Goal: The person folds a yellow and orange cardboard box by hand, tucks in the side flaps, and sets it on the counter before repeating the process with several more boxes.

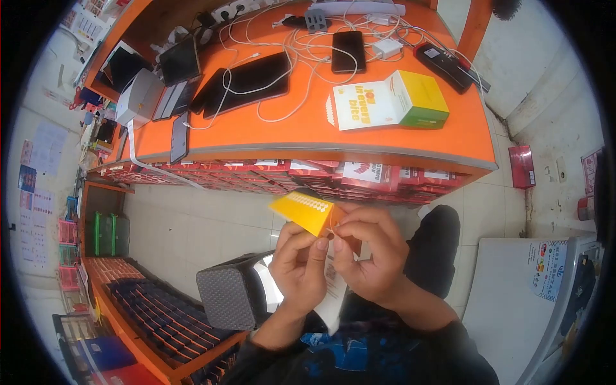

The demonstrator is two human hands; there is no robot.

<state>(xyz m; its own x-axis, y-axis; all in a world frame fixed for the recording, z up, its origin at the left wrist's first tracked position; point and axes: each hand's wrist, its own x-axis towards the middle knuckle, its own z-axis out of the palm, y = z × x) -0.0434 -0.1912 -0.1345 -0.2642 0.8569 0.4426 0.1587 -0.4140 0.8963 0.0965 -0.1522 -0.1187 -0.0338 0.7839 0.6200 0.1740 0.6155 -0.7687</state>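
In front of my body I hold a yellow cardboard box (307,212) with a row of white diamond shapes along one face and an orange end. My left hand (300,264) is closed on its lower edge, thumb and fingers pressed together. At the orange end, my right hand (372,249) pinches a thin pale string (331,224) that looks like a cord at the box's corner. The fingertips of both hands almost meet there, and the exact grip is partly hidden. A white printed panel (333,289) hangs below my hands, partly covered by them.
On the orange counter (237,135) lie a white, yellow and green carton (366,106), a phone (348,52), a tablet (256,80), tangled white cables and a label printer (140,96). Red boxes (378,174) fill the shelf below. A black woven stool (230,292) stands left; a white cabinet (510,282) stands right.
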